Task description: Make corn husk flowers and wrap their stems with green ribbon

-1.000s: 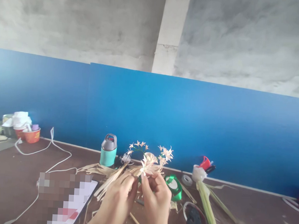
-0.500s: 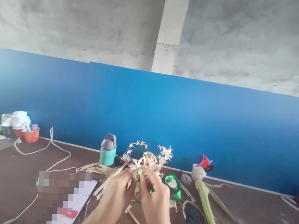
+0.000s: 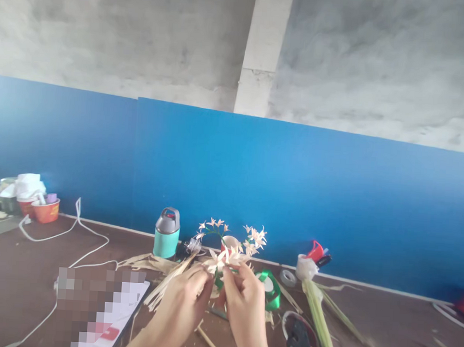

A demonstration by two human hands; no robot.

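Observation:
My left hand (image 3: 187, 295) and my right hand (image 3: 247, 298) are close together above the dark table. Between their fingertips is a pale flower (image 3: 215, 263), with pointed petals that look like dried husk. A bit of green shows under it, between the fingers. My left fingers are closed at its base, while my right thumb and fingers pinch at its right side. Just behind stand sprays of small pale blossoms (image 3: 256, 238) on green stems, near a pale cup (image 3: 231, 242). To the right of my right hand lies a roll of green ribbon (image 3: 274, 294).
A turquoise flask (image 3: 166, 240) stands by the blue wall panel. Dried husk strips (image 3: 153, 263) lie to the left, with a phone-like device (image 3: 119, 318) nearer. At right are a tape roll (image 3: 288, 278), a black tool (image 3: 302, 340) and green-yellow husks (image 3: 319, 320). White cable (image 3: 94, 236) crosses the left side.
My right hand's fingertips have moved slightly right and apart from the left ones, up to the flower's petals. More of the flower shows now. My left hand has stayed nearly in place.

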